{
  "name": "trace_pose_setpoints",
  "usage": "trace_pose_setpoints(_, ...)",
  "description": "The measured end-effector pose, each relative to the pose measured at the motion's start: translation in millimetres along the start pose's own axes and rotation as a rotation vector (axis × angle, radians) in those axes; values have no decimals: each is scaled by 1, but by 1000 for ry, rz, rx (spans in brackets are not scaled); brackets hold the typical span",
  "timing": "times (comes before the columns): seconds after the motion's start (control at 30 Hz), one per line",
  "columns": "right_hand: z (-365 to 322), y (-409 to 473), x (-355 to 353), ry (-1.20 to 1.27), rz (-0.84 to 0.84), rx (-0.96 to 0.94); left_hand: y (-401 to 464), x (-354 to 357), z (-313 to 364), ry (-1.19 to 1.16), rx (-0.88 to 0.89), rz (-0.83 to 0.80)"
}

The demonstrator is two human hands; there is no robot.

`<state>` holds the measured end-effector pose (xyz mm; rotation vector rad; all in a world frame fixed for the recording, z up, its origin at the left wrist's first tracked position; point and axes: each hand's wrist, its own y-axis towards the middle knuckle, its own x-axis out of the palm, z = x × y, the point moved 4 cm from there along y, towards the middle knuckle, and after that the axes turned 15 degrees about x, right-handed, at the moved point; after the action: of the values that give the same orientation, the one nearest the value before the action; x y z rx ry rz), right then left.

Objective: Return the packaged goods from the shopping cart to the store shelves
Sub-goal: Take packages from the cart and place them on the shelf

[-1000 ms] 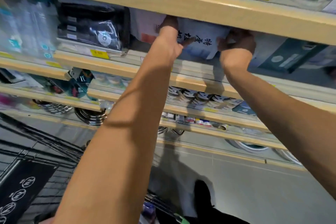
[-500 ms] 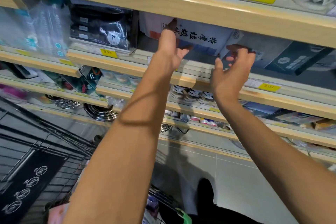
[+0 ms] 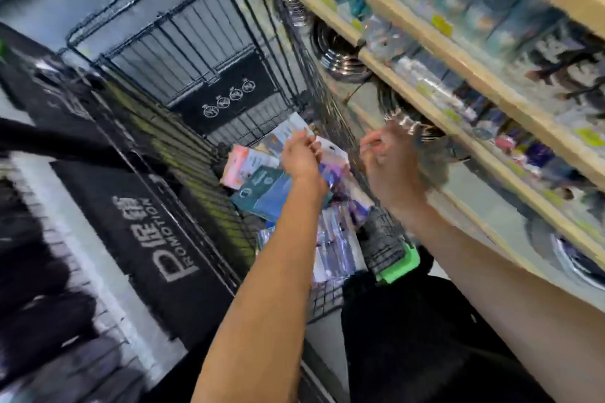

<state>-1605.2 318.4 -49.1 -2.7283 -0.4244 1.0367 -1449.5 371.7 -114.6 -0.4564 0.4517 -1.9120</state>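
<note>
**Both hands come over the cart for the next package**

The person leans over the shopping cart, which stands just beside the store shelves — close enough that a thing can go from basket to shelf without a step. I judge this is why the cart is parked so: its right wall almost touches the lower shelf edge.

The packaged goods lie in a loose heap on the cart's floor, toward the near right corner. I can make out a teal flat pack, a pale pink-and-white pack beside it toward the far wall, and some clear bags nearer the person's end (the picture is much blurred, so the labels cannot be read).

The left hand is low inside the basket, over the heap, its fingers bent around a purple-and-white package. It seems to hold this one, though with the blur I cannot tell how firmly. The right hand is above the cart's right wall, between basket and shelf, with fingers loosely curled and nothing in them that I can see. The two hands are near each other but apart — the right probably waits to take the other side of the package, since soft flat packs bend when lifted from one edge.

A green handle piece marks the cart's near end, at the person's body.
</note>
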Motion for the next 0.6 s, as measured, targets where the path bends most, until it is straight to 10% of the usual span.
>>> trace_pose_setpoints(0.27,73,-64,94,-577,-916,255,-7,-214,-80,303,-408,232)
trace_pose_setpoints(0.6,104,-75,98,-551,-889,464,31,-198,-122,199,-410,313)
